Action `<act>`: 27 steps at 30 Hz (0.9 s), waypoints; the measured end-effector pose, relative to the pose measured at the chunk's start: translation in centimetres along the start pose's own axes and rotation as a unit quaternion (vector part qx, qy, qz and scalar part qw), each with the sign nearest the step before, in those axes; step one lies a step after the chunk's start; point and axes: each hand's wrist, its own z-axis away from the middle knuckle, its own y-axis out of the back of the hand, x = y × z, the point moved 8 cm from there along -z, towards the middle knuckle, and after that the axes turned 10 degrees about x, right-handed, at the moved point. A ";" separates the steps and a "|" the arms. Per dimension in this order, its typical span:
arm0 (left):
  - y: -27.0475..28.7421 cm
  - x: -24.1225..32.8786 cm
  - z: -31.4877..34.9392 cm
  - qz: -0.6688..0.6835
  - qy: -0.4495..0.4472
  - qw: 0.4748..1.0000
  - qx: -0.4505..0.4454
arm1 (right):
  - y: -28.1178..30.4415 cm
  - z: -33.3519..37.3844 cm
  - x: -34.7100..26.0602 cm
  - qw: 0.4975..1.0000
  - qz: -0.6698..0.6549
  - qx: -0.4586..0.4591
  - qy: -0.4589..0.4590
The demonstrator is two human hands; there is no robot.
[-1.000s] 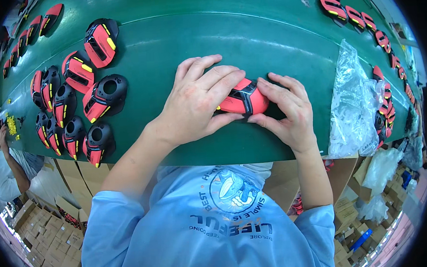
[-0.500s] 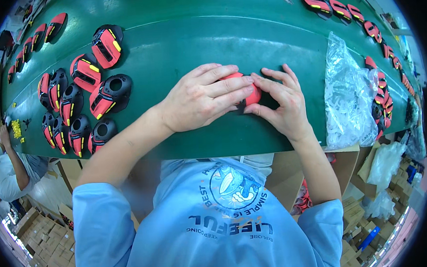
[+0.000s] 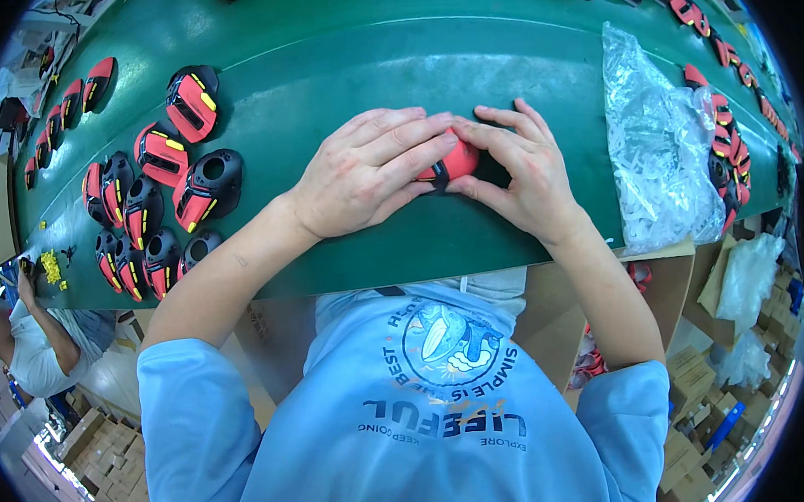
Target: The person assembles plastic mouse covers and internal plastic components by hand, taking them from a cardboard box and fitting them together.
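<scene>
Between my two hands is a red and black rounded plastic shell [image 3: 460,159], low over the green work surface [image 3: 347,259]. My left hand [image 3: 360,172] lies over its left side, fingers together and closed on it, hiding much of it. At its right end, my right hand [image 3: 528,177] grips it between thumb and index finger, while its other fingers extend away. To the left of my left hand, several similar shells [image 3: 209,184] in red and black with yellow strips lie grouped together.
A clear plastic bag [image 3: 654,153] of small pale parts lies right of my right hand. More red shells [image 3: 729,144] are beyond it. Rows of shells line the far side. A person [image 3: 43,333] works at far left near small yellow parts [image 3: 50,267]. Cardboard boxes [image 3: 691,385] stand below.
The whole view has shifted and tilted slightly. Both hands stay on the shell, which shows turned a little, with more of its black part visible. Another red shell appears at the top edge.
</scene>
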 end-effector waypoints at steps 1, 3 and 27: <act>0.3 0.1 -0.1 0.007 -0.006 1.000 0.014 | -0.1 0.1 0.0 1.000 -0.001 0.000 -0.003; 0.8 0.1 -0.4 0.010 -0.018 0.999 0.030 | -0.2 -0.4 0.1 1.000 0.009 0.003 0.006; -0.8 -2.3 1.2 0.174 0.114 0.977 -0.040 | -4.3 -9.7 -6.2 0.971 -0.232 0.049 -0.018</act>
